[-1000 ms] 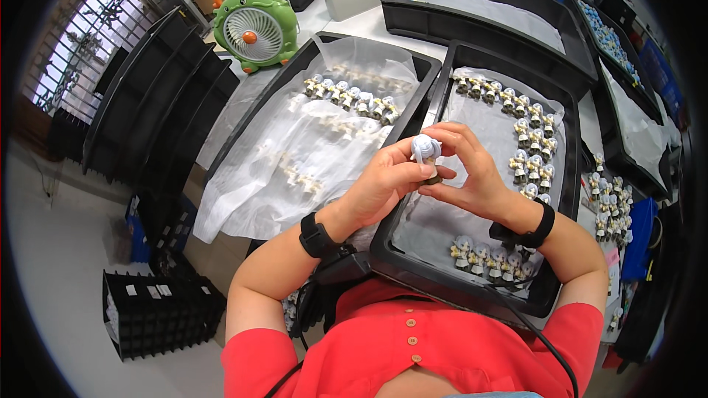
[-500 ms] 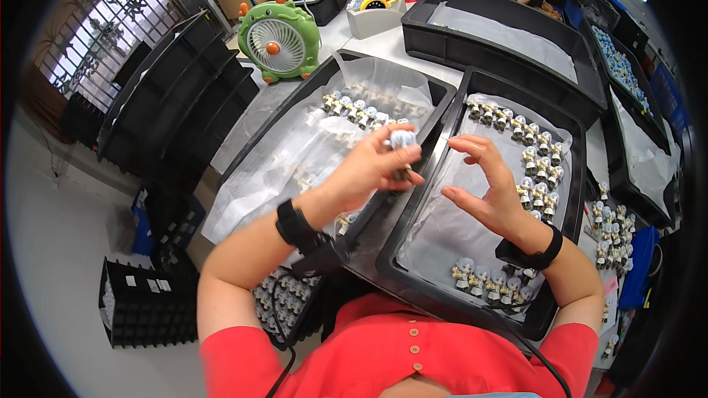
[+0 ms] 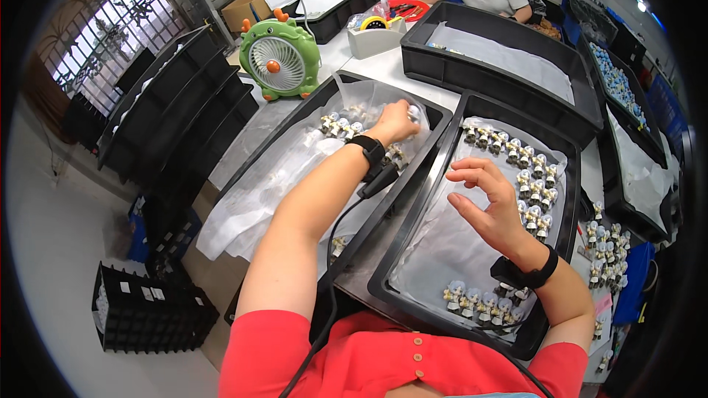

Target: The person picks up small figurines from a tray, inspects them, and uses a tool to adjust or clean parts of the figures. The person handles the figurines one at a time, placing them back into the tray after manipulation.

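A small pale figurine (image 3: 414, 112) is being set by the left hand (image 3: 394, 121), fingers closed on it, among a few others in the left plastic-lined black tray (image 3: 295, 129), while the right hand (image 3: 490, 206), fingers spread and empty, is hovering over the right black tray (image 3: 568, 214), where many figurines are waiting.

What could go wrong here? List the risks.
1. The left hand sets a small white figurine among tightly packed figurines in the left black plastic tray; it may topple neighbours.
2. The black cable across the tray edge could snag the forearm.
3. The open right hand hovers near the right tray's rows.
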Action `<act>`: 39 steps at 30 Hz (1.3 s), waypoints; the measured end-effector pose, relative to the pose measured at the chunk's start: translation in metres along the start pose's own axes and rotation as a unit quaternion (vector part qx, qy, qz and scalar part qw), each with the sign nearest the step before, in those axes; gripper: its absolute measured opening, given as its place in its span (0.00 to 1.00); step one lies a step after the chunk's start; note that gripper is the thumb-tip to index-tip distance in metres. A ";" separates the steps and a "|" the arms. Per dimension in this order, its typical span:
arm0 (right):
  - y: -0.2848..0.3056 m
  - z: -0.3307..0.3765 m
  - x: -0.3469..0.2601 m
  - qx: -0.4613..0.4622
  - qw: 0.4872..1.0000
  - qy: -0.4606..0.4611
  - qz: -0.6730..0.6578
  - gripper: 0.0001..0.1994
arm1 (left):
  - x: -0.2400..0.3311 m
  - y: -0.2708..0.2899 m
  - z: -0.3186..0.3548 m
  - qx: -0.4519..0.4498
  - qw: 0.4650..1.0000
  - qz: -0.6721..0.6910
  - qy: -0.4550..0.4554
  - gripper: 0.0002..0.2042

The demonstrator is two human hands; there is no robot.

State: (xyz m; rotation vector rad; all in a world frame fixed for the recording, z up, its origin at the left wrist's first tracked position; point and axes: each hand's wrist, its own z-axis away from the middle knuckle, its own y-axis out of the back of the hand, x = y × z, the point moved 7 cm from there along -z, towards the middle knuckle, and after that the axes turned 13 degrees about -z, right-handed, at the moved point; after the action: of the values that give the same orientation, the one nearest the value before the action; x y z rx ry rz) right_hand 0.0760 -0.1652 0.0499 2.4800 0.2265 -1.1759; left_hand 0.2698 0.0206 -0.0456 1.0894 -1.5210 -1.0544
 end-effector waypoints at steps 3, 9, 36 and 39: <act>0.000 0.000 0.001 -0.002 1.000 -0.009 -0.015 0.11 | -0.001 -0.027 -0.007 -0.106 0.993 0.035 0.038 0.27; 0.002 0.001 0.001 -0.010 1.000 -0.017 -0.015 0.08 | 0.001 -0.015 -0.002 -0.142 0.988 0.051 0.026 0.19; 0.009 -0.004 0.025 -0.019 0.999 -0.041 -0.006 0.05 | 0.020 -0.009 -0.001 -0.090 0.993 0.054 -0.049 0.14; 0.018 -0.006 0.031 0.005 0.999 -0.044 0.000 0.04 | 0.011 -0.015 -0.005 -0.113 0.979 0.170 -0.015 0.16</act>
State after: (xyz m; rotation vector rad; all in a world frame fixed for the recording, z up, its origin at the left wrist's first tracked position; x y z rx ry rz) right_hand 0.1057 -0.1798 0.0340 2.4300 0.1973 -1.2876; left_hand 0.2749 0.0060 -0.0566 0.6323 -1.5042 -0.9778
